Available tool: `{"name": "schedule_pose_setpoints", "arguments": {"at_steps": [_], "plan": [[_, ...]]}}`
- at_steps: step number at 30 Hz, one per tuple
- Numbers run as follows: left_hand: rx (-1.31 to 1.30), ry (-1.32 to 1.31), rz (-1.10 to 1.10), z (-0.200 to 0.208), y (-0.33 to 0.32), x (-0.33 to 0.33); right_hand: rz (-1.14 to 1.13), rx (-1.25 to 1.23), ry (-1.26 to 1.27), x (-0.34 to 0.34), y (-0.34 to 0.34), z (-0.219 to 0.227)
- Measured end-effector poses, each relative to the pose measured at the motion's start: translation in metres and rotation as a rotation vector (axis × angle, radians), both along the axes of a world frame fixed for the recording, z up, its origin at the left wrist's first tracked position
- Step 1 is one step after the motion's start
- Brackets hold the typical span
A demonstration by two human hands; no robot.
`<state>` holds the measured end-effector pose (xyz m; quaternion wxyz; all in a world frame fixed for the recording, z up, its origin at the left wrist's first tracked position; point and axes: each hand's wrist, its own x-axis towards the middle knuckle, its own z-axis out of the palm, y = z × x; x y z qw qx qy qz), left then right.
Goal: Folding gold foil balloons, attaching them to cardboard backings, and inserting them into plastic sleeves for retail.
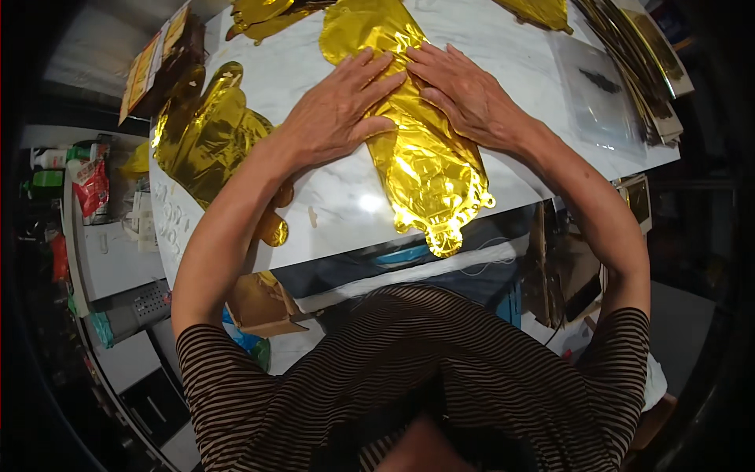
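A deflated gold foil balloon lies lengthwise on the white marbled table, its tabbed end hanging a little over the near edge. My left hand rests on its left side, fingers stretched out over the foil. From the other side my right hand lies flat on the balloon, fingers spread. The fingertips of the two hands come close together at its middle. Left of my left forearm is another crumpled gold foil balloon, partly hidden beneath that arm.
More gold foil lies at the far left, and another piece at the far right. A clear plastic sleeve and a stack of flat packs line the right edge. A printed box stands at the left; a cardboard box sits below.
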<state>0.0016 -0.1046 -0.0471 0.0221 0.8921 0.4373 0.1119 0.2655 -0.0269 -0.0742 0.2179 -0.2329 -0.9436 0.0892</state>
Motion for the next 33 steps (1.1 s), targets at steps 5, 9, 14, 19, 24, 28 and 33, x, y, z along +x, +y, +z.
{"name": "schedule_pose_setpoints", "arguments": {"at_steps": [5,9,14,19,24,28,33], "plan": [[0.021,-0.027,-0.023,-0.009,0.003,0.003,0.095,-0.111,-0.004,0.021,0.003,0.018],[0.041,0.040,-0.017,-0.013,0.002,-0.003,0.195,-0.009,-0.243,0.043,-0.024,0.032],[0.073,0.048,-0.032,-0.008,0.007,0.000,0.288,-0.181,-0.260,0.100,-0.086,0.043],[0.059,0.034,-0.017,-0.015,0.004,-0.007,0.344,-0.427,-0.114,0.113,-0.093,0.061],[-0.001,-0.008,-0.002,-0.013,0.000,-0.003,0.098,-0.057,-0.044,0.049,-0.032,0.056],[-0.003,-0.033,-0.013,-0.008,0.000,0.001,0.038,0.079,-0.116,0.001,-0.001,0.035],[-0.049,-0.057,0.001,-0.003,-0.001,0.001,0.013,0.054,-0.170,-0.011,0.010,0.014]]}}
